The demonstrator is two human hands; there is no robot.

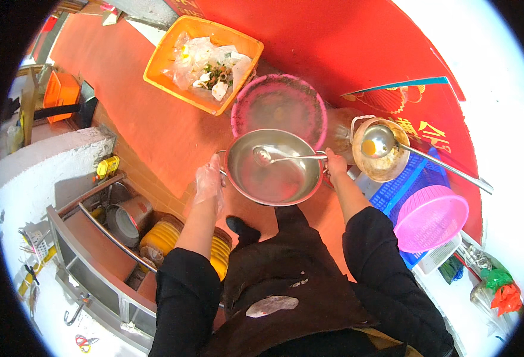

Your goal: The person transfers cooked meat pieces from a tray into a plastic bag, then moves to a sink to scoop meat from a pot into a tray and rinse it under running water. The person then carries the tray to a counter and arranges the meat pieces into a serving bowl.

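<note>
Between my hands is a wide stainless steel two-handled pan point(262, 183), held level in front of my apron. A slotted spoon point(262, 157) lies in it, its handle running over the right rim. My left hand point(209, 177), in a clear plastic glove, grips the pan's left handle. At the other side my right hand point(336, 161), bare, holds the right handle, with the end of the spoon's handle at its fingers. Just beyond the pan, and partly hidden by it, stands a pink round basin point(284, 105) with a dirty rim.
An orange tub point(159, 73) of food scraps and plastic stands beyond the basin. On the right are a bucket point(380, 172) with a steel ladle point(444, 167) across it, a blue crate point(389, 196) and a pink colander point(431, 218). A metal rack point(123, 303) is at left.
</note>
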